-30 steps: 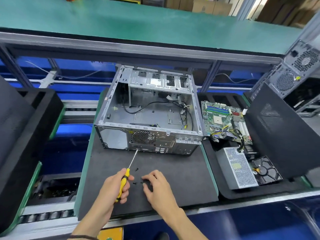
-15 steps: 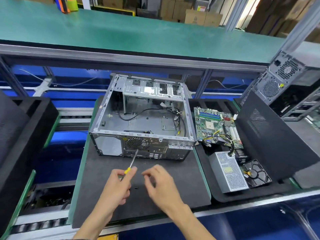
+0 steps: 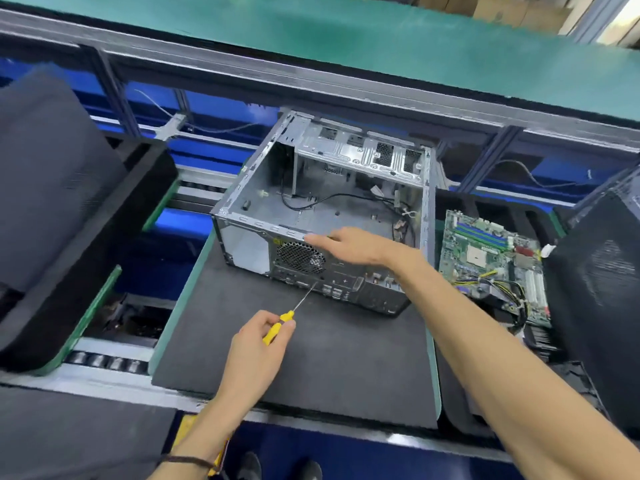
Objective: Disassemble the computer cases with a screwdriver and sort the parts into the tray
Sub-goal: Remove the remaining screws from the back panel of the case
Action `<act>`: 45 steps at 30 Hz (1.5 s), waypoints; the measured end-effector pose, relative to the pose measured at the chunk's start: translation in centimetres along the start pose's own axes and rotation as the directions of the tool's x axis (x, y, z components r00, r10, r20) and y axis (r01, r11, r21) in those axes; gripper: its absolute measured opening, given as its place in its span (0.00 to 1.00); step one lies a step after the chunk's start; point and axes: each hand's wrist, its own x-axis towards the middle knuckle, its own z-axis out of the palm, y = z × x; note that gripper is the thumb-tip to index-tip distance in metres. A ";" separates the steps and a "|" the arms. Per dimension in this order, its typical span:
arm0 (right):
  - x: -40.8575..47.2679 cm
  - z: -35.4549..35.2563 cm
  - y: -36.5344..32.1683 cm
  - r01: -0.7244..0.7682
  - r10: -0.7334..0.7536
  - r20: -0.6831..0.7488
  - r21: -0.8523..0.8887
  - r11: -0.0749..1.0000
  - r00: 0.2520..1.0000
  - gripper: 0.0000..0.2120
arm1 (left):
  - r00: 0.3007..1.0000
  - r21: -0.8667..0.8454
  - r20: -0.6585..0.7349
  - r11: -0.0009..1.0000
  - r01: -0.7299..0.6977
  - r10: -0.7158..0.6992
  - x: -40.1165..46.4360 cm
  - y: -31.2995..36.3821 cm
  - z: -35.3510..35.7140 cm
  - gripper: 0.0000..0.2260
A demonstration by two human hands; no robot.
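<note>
The right hand (image 3: 349, 245) has left the mat, where half a second ago it hovered with curled fingers beside the left one, and now reaches out flat over the near top edge of the open computer case (image 3: 322, 216), fingers stretched and spread loosely; whether they press the metal rim or hang just above it cannot be told from this angle. The left hand (image 3: 256, 344) has kept its grip on the yellow-handled screwdriver (image 3: 292, 311), fingers curled round the handle, and the thin shaft now slants up to the rear panel of the case, its tip just below the round fan grille (image 3: 299, 258). The case lies on its side on the dark foam mat (image 3: 311, 368), open face up, with black cables loose inside. The view has swung left and tilted since the earlier frame. To the right of the case, the green circuit board (image 3: 491, 258) lies in the black tray (image 3: 450, 403), with yellow and black wires over its near end.
</note>
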 end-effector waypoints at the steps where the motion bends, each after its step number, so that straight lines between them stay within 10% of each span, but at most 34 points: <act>1: 0.2 0.2 0.2 0.001 -0.001 -0.023 -0.007 1.000 1.000 0.30 | 1.000 -0.016 -0.010 1.000 0.004 -0.004 -0.1 -0.2 0.4 0.10; 41: 1.2 0.5 1.6 0.084 -0.087 -0.064 -0.048 0.995 0.994 0.33 | 0.986 -0.091 -0.160 0.993 -0.072 0.057 -0.1 -1.3 4.3 0.08; 45: 1.0 0.6 1.4 0.074 -0.081 -0.075 -0.085 0.994 0.994 0.33 | 0.924 0.360 -0.211 0.905 -0.229 0.318 -1.1 -1.0 4.9 0.08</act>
